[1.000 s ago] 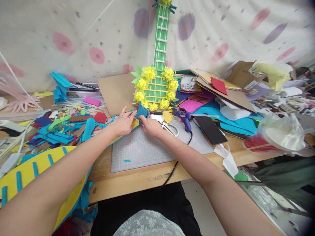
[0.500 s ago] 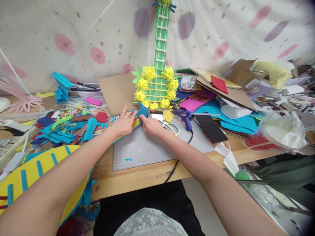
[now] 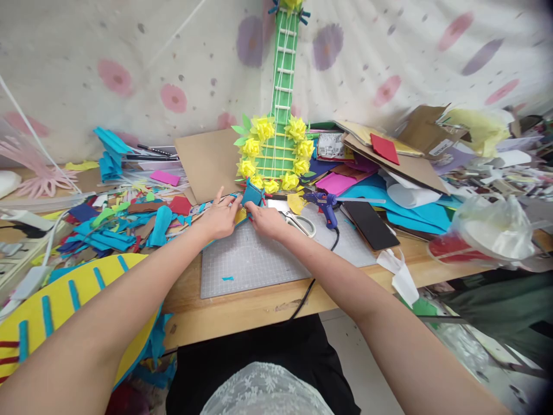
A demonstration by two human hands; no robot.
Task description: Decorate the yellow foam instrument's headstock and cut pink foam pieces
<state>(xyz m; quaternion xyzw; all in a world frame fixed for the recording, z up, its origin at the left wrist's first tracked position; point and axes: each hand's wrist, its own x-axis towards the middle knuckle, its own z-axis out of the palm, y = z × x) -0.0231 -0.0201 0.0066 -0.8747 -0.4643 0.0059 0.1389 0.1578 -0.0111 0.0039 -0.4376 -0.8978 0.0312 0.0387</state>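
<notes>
A yellow craft guitar (image 3: 93,285) with blue bars across its body lies along the left side, partly hidden under my left forearm. Its narrow neck runs up to a dark blue headstock (image 3: 252,195) near the middle of the table. My left hand (image 3: 219,219) rests over the neck with its fingers spread, fingertips touching the headstock's left edge. From the right, my right hand (image 3: 264,219) pinches the lower right edge of the headstock, its other fingers curled. The exact fingertip contact is too small to make out.
Scissors (image 3: 302,223), a purple glue gun (image 3: 326,206) and a black phone (image 3: 371,223) lie to the right on or beside the grey cutting mat (image 3: 242,268). A green guitar with yellow flowers (image 3: 283,124) stands behind. Scraps (image 3: 101,230) cover the left; a covered cup (image 3: 479,236) stands right.
Both hands stay at the headstock with almost the same grip. The whole view has shifted very slightly; no object has visibly changed place.
</notes>
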